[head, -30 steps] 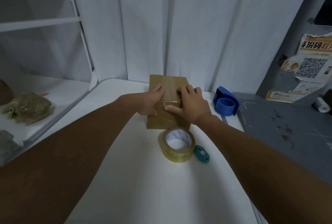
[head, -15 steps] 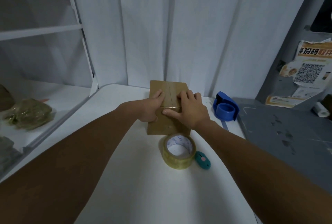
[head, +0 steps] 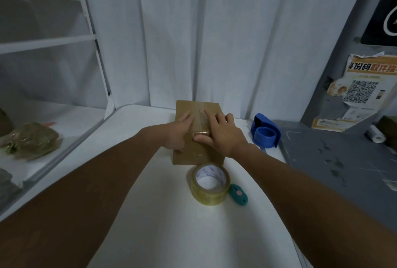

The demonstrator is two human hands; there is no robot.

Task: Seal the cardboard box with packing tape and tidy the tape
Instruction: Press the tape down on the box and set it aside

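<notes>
The box (head: 196, 130) is pressed flat under both hands, left (head: 179, 133) and right (head: 221, 133), fingers spread and grasping nothing. The tape along the seam is best rubbed down firmly outward, so no bubbles are left.

Your two arms are bare from the bottom edges of the view up to the wrists, with no sleeves showing. Your left hand (head: 179, 131) and right hand (head: 221, 134) wear no gloves, rings, watch or bracelets.
</notes>
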